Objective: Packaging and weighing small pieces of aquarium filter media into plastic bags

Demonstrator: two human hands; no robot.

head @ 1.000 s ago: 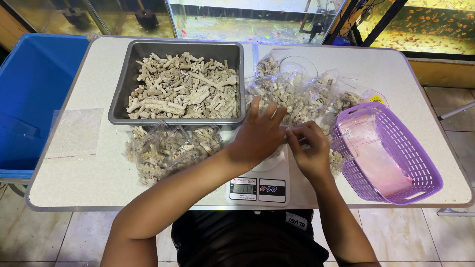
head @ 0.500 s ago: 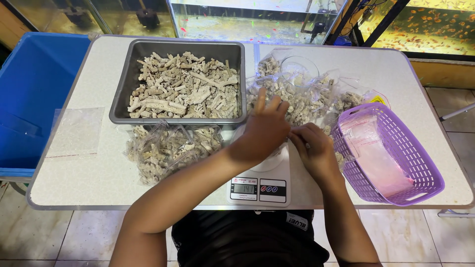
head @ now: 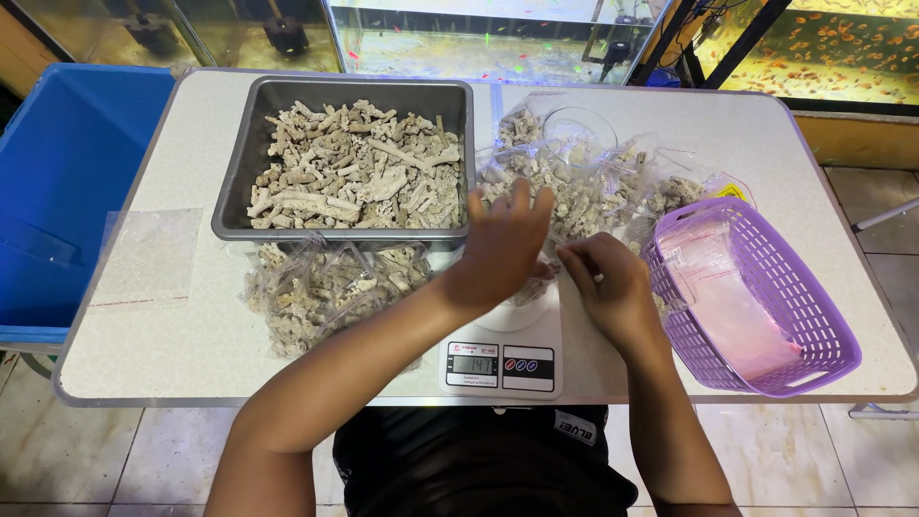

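Work in hand: a clear bag of pale coral pieces sits on the white kitchen scale, mostly hidden under both hands.
Done so far: several filled bags lie just in front of the grey tray; another heap of filled bags lies beside the tray, behind the hands.
Left to do: judging by the stock, plenty; the grey tray is full of loose coral pieces, and the purple basket holds a stack of empty bags. One more empty bag lies flat near the table's left edge.
Left hand: held over the bag, fingers stretched out and slightly spread, not clenched; whether the thumb below pinches the bag I cannot tell.
Right hand: fingers curled in, tips pinched at what seems to be the bag's top edge, close to the left hand.
Around: white table, blue tub to its left, fish tanks behind.
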